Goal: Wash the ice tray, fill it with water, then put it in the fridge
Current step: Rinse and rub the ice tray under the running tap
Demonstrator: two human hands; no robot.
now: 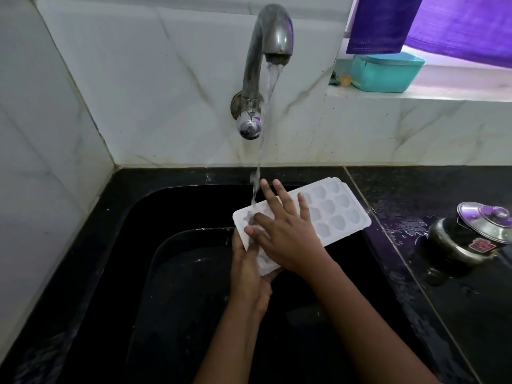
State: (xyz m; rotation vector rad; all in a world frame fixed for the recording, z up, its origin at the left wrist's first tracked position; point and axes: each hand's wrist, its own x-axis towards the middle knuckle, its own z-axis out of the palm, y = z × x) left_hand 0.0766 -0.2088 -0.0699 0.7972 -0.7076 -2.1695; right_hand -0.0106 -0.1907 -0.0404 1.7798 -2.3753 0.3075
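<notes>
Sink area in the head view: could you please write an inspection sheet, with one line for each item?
Surface: black sink set in a black counter; water drops on the counter near the pot.
Job's things: white ice tray held tilted over the sink; water from the tap falls on its left end.
Clutter: steel pot with a tilted lid, on the counter to the right of the sink.
Hands: left hand grips the tray's near end from below; right hand lies flat on top of the tray, fingers spread.
Cables: nothing seen.
Surroundings: pale wall tiles; teal box on the ledge; purple cloth hanging above.
</notes>
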